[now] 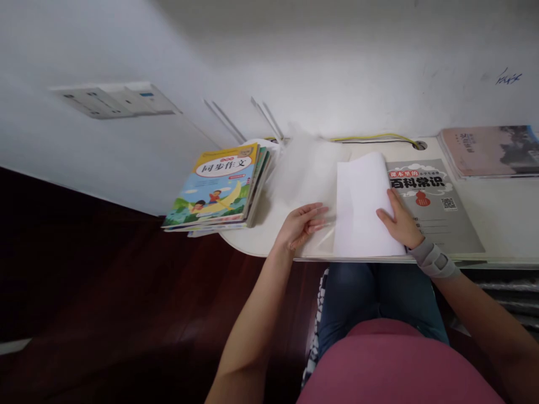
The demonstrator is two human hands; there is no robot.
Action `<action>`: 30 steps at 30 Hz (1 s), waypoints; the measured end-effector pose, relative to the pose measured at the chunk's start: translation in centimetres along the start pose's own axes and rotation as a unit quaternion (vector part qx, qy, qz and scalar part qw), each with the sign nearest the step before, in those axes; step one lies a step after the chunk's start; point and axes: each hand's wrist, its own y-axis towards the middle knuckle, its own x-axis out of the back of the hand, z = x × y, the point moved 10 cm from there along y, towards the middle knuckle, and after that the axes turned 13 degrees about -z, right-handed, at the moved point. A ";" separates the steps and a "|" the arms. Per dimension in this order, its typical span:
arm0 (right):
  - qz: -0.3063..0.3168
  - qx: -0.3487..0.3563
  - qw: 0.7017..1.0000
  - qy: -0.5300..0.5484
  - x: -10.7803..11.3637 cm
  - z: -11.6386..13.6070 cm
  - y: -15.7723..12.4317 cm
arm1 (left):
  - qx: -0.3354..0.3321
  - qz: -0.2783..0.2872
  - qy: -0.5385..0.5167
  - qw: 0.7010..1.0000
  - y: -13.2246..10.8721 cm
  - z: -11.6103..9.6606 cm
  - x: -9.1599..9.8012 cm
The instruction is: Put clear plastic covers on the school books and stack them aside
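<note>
Head view, seated person at a white desk [505, 216]. The right hand [400, 223] lies flat, grip open and holding nothing, with its palm on the grey book [435, 210] and its fingertips on the right edge of the white sheet [360, 207]. The left hand [301, 225] rests palm down with its fingers spread, grip likewise wide, just left of the sheet's lower corner.

Progress, judged from how things lie: the white sheet already lies over the left part of the grey book, between the two grips. The book's right part, with title and code square, is still bare to the right of the right hand. The work looks about midway.

Beyond the left hand stands a stack of books [219, 188]. Far to the right of the right hand lies a pink-covered book [490, 148], cut off by the frame edge.

Hard to make out: a pale translucent sheet [305, 168] above the left hand is smeared by blur, and whether it is film or paper, joined to the white sheet or apart from it, cannot be told. The book's left edge is hidden under the sheet. A grey wristband [433, 261] covers the right wrist.
</note>
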 end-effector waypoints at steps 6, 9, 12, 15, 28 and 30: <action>-0.003 0.031 0.999 -0.020 -0.2 0.5 -0.1 | -0.032 0.011 0.085 0.996 1.1 -0.7 -0.3; -0.001 0.073 0.995 -0.073 -0.7 1.6 -0.4 | -0.158 -0.078 0.104 0.979 1.8 -2.5 1.1; 0.008 0.090 0.988 -0.126 -1.2 2.3 -1.0 | -0.314 -0.135 0.258 0.904 1.0 -3.7 0.8; 0.026 0.084 0.988 -0.131 -1.1 1.9 -0.9 | -0.432 -0.139 0.415 0.789 -0.4 -3.8 -1.1; 0.049 0.011 0.998 -0.029 -5.1 -2.4 10.7 | -0.429 -0.119 0.488 0.751 -0.5 -2.7 -1.4; 0.051 0.020 0.998 -0.024 -5.5 -2.1 10.3 | -0.427 -0.120 0.495 0.747 -0.6 -2.6 -1.4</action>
